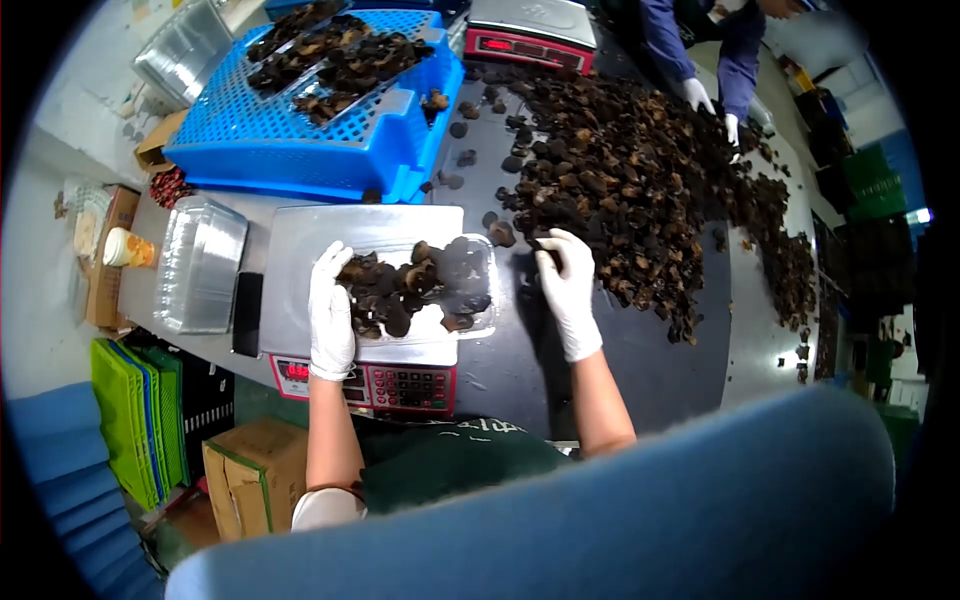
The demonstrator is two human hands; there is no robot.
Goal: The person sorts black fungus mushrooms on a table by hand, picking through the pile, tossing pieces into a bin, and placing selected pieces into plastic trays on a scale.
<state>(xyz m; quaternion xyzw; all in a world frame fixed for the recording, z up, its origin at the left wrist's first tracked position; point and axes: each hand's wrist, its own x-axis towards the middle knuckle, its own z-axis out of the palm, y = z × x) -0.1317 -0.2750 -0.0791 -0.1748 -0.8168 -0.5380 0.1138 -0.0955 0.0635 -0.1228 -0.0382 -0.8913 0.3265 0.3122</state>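
A clear plastic tray (492, 290) lies on a scale's metal platform (290, 240), partly filled with dark, dried-looking wood ear mushrooms (385, 290). At its left side my left hand (330, 315), white-gloved, is closed round the edge, fingertips beside the mushrooms; the tray's edge beneath it is hidden. My right hand (568, 290), also gloved, is between the tray and the big mushroom pile (630, 190). Its fingers are curled together, with a small dark mushroom piece (543, 240) at the tips. Red digits glow on the scale's front panel (295, 371).
An upturned blue crate (290, 165) at the back left bears filled trays (350, 70). Stacked trays (205, 265) stand left of my scale, a second scale (530, 30) behind. Across the pile, a co-worker's gloved hands (697, 95) touch mushrooms. A blue surface (600, 510) blocks the lower view.
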